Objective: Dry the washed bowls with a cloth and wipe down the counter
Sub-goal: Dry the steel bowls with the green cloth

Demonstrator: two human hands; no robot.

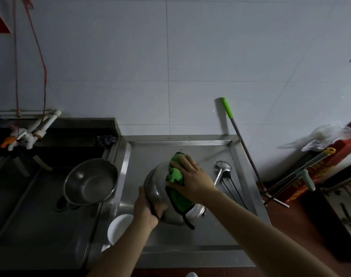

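Head: left hand (145, 206) grips bowl (156, 188); right hand (190, 176) presses cloth (175, 172); ladle (222, 168) beside.

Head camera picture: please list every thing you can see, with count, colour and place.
Steel bowl: 1, silver, upside down on the counter, under the cloth.
Cloth: 1, green with dark edge, on that bowl.
Second steel bowl: 1, silver, tilted in the sink.
White bowl: 1, white, counter's front left.
Ladle: 1, silver, on the counter, right of the bowl.
Counter: 1, steel.
Sink: 1, steel, left.
Tap: 1, white with orange handle, above the sink.
Scrubber: 1, dark, sink's back edge.
Mop handle: 1, green grip, leaning on the wall.
Plastic bag: 1, clear, far right.
Left hand: grips the bowl's rim.
Right hand: presses the cloth.
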